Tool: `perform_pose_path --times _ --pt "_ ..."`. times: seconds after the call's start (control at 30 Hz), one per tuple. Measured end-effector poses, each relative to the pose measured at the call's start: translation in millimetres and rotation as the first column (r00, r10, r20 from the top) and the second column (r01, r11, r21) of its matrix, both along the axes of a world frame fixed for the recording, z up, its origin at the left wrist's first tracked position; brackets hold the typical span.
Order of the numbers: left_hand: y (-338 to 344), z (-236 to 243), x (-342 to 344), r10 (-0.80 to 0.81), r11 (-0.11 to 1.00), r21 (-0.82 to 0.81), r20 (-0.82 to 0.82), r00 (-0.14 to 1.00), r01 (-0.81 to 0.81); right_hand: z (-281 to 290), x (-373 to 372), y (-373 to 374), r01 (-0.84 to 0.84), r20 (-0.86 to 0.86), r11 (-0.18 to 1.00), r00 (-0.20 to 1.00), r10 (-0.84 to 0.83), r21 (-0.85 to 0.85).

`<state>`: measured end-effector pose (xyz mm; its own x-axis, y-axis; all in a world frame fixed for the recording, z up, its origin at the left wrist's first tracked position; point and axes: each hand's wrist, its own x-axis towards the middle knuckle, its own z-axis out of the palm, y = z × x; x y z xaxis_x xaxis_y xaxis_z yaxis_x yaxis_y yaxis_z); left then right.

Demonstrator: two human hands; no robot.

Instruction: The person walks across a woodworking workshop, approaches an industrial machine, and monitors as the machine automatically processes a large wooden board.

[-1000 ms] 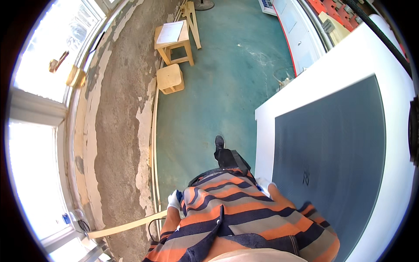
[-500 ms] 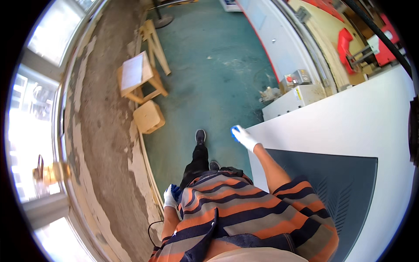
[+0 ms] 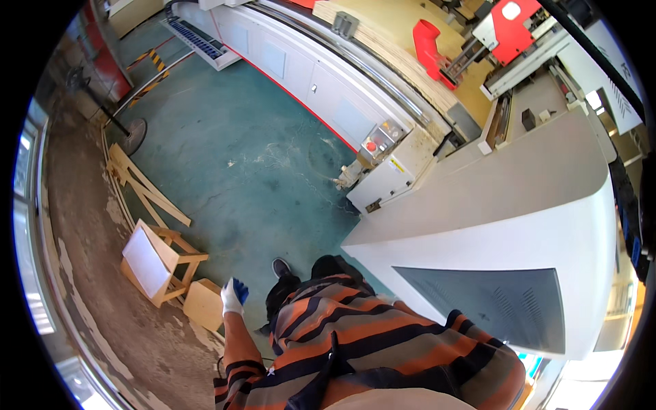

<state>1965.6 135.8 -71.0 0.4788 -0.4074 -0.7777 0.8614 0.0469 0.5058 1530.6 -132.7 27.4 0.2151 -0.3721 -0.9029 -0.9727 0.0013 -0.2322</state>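
Observation:
My left hand [image 3: 234,296], in a white glove with blue on its palm side and fingers, hangs at my left over the green floor. Its fingers bend loosely and nothing shows in them. The small wooden stool [image 3: 203,305] is nearest to it, with a gap I cannot judge. Just beyond is a wooden stand [image 3: 154,263] with a white sheet [image 3: 145,260] on its top. Behind the striped shirt, my right hand is hidden; a bit of my right forearm [image 3: 412,312] shows beside the white machine housing [image 3: 471,236].
A long white machine [image 3: 301,75] with a red lower edge runs along the right. A box with a red button [image 3: 371,146] juts from its near end. Leaning wooden boards [image 3: 147,184] and a round-based stand [image 3: 137,137] stand at the left. Yellow-black striped tape [image 3: 158,60] marks the floor.
My view has turned to the right, and more of the machine shows. My left hand has come forward from beside my body. My right hand has swung back out of sight.

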Motion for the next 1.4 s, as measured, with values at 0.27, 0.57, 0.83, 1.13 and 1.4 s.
perform_pose_path --times 0.27,0.57,0.83,1.13,1.4 --pt "-114 54 115 -0.126 0.985 0.132 0.135 0.983 0.108 -24 104 -38 0.043 -0.014 0.998 0.999 -0.044 -0.055" --pt "-63 -44 118 -0.320 0.947 -0.016 -0.012 0.947 0.320 -115 248 -156 0.157 0.195 0.987 0.969 -0.150 -0.023" --pt "-152 8 208 -0.137 0.973 0.183 -0.020 0.990 0.138 -27 400 -303 -0.116 0.149 0.992 0.983 0.109 0.042" --pt "-298 25 327 -0.275 0.948 0.172 0.031 0.961 0.266 -17 481 -364 0.270 0.376 0.948 0.907 -0.192 -0.168" --pt "-376 -48 460 -0.802 0.592 0.329 0.331 0.497 0.736 -82 412 -264 0.165 0.122 0.958 0.983 -0.140 -0.235"
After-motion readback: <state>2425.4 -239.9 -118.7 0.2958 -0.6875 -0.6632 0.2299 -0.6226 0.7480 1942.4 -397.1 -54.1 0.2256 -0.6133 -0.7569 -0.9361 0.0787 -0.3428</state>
